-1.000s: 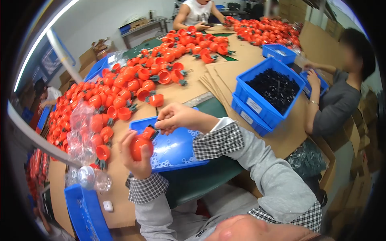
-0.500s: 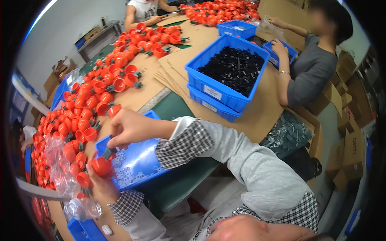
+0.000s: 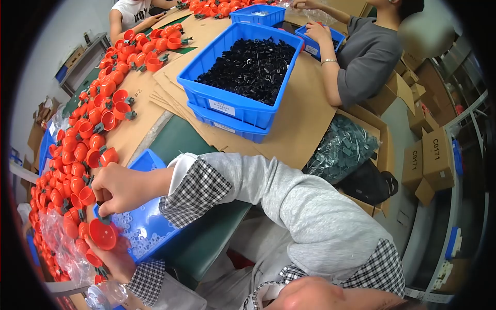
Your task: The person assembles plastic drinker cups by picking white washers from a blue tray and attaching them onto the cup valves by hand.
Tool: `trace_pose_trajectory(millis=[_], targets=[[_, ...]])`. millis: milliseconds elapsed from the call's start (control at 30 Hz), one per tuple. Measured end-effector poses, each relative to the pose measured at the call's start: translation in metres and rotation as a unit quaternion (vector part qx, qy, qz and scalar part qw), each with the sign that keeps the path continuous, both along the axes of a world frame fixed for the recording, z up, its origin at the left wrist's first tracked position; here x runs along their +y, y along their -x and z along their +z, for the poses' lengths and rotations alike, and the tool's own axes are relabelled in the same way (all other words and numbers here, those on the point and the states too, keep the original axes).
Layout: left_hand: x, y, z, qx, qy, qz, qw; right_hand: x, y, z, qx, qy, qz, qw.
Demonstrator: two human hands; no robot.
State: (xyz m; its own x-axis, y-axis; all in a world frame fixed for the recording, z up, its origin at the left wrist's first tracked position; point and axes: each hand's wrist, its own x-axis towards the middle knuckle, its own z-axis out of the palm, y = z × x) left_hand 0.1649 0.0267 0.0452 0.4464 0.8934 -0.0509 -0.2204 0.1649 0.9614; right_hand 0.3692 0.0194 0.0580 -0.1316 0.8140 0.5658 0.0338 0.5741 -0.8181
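A red cup (image 3: pixel 103 234), its mouth turned towards the camera, is cradled by the left hand (image 3: pixel 118 259), which is partly closed around its underside and near edge. Its dark green fitting (image 3: pixel 103 219) lies at the fingertips of the right hand (image 3: pixel 121 190), where the fingers are curled and the thumb is pointed down; whether a firm pinch has been closed there cannot be told. The cup looks light, stiff and smooth, probably plastic, so a slip seems likelier than breakage; it is best held around the bowl, with the fitting left free. Beneath and just beside both hands, a blue tray (image 3: pixel 147 161) is strewn with clear rings (image 3: pixel 147 232). Beyond the hands, red cups (image 3: pixel 107 88) are heaped across the worktop (image 3: pixel 178 142). Farther off, beyond the right forearm, a blue bin (image 3: pixel 248 111) is filled with black parts (image 3: pixel 250 70).
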Motion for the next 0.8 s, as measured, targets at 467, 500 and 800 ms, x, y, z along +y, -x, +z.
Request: trace_pose_trajectory(millis=[467, 500, 800], targets=[[-0.002, 0.002, -0.004, -0.136, -0.173, 0.156, 0.963, 0.02, -0.003, -0.014, 0.157, 0.205, 0.131, 0.957], [-0.005, -0.002, -0.002, -0.138, -0.174, 0.159, 0.962, 0.018, -0.002, -0.013, 0.141, 0.159, 0.118, 0.97], [0.001, 0.003, -0.031, 0.195, -0.169, 0.325, 0.91, 0.009, -0.002, -0.008, 0.04, 0.075, 0.046, 0.995]])
